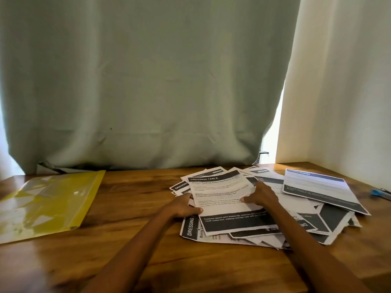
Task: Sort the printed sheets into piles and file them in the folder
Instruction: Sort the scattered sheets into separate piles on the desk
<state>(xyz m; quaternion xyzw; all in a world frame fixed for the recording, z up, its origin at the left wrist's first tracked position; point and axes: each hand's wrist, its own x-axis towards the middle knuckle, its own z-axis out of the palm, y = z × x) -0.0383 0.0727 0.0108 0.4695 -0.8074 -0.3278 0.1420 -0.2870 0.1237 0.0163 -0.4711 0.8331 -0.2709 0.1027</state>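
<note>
Between 2 hands, pinching 1 top sheet (220, 195): left hand (183, 207) at its left edge, right hand (261, 196) at its right. Beneath the grip, unsorted heap (296, 225); sorting likely just begun. Next: lifting clear, starting a pile. Far left, yellow folder (48, 204), well apart.

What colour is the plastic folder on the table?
Translucent yellow; the folder lies left of the sheets, seen in the head view.
</note>
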